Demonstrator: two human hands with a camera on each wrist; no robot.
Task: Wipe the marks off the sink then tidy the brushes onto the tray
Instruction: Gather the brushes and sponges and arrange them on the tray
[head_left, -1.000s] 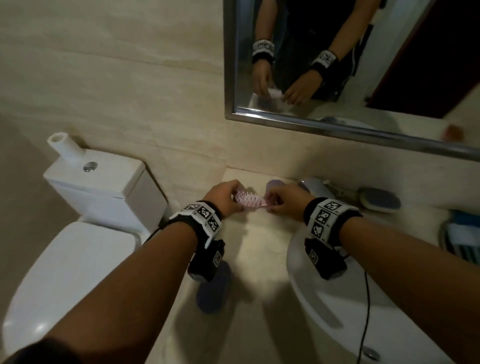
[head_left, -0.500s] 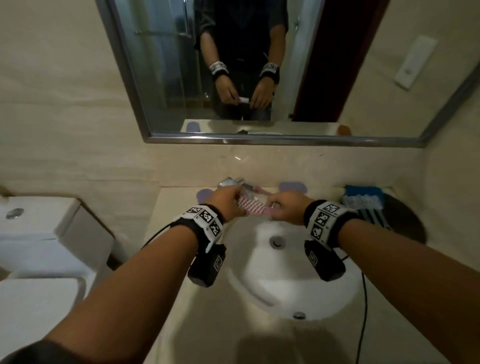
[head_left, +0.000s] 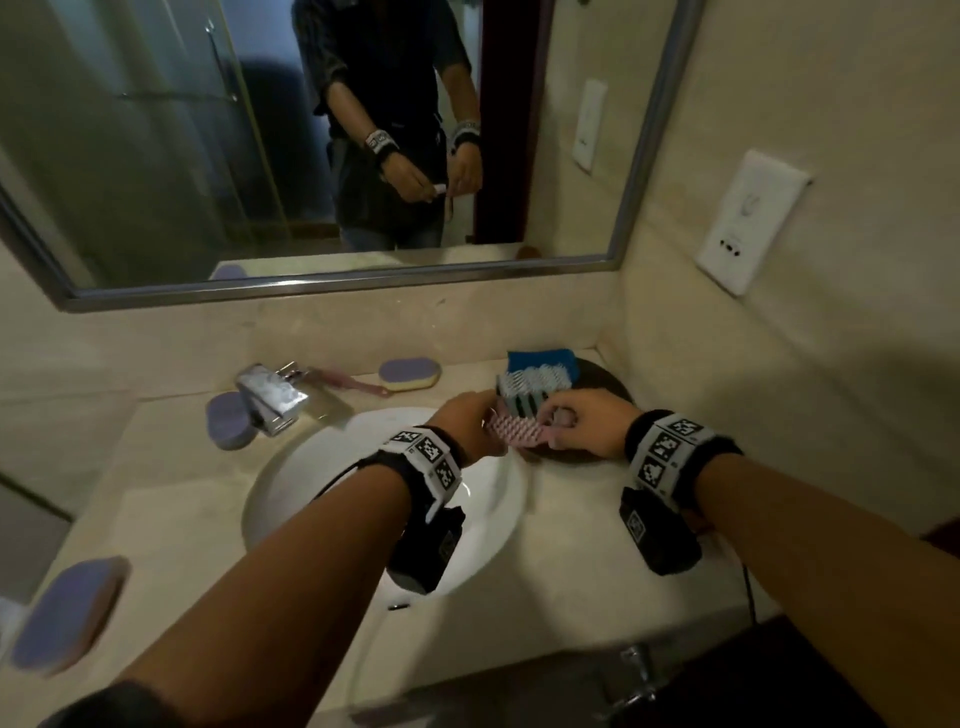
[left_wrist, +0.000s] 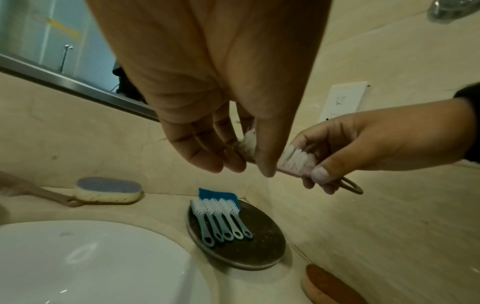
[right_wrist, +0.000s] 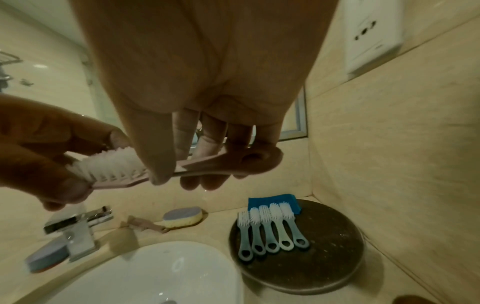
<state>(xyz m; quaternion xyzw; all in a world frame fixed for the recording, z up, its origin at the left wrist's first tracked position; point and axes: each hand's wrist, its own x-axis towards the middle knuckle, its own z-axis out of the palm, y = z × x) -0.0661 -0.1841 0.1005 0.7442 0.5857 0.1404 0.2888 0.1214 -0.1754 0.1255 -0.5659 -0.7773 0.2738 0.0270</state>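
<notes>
Both hands hold a bundle of pink brushes (head_left: 519, 432) with white bristles, just above the near edge of the dark round tray (head_left: 608, 376). My left hand (head_left: 470, 421) pinches the bristle end (right_wrist: 109, 164). The handle end (right_wrist: 233, 162) is pinched by my right hand (head_left: 582, 423). Several blue-grey brushes (right_wrist: 270, 232) lie side by side on the tray (right_wrist: 324, 263), bristles toward a folded blue cloth (right_wrist: 272, 200). The white sink (head_left: 311, 478) lies left of the tray.
A chrome faucet (head_left: 270, 395) stands behind the sink. A long-handled purple sponge brush (head_left: 410, 375) lies along the back wall. One purple sponge (head_left: 228, 421) sits by the faucet, another (head_left: 67, 613) at the counter's front left. The side wall carries a socket (head_left: 748, 223).
Both hands carried the pink brushes rightward, from the counter left of the sink, across the basin, to the tray's edge. The head view swung right, away from the toilet.
</notes>
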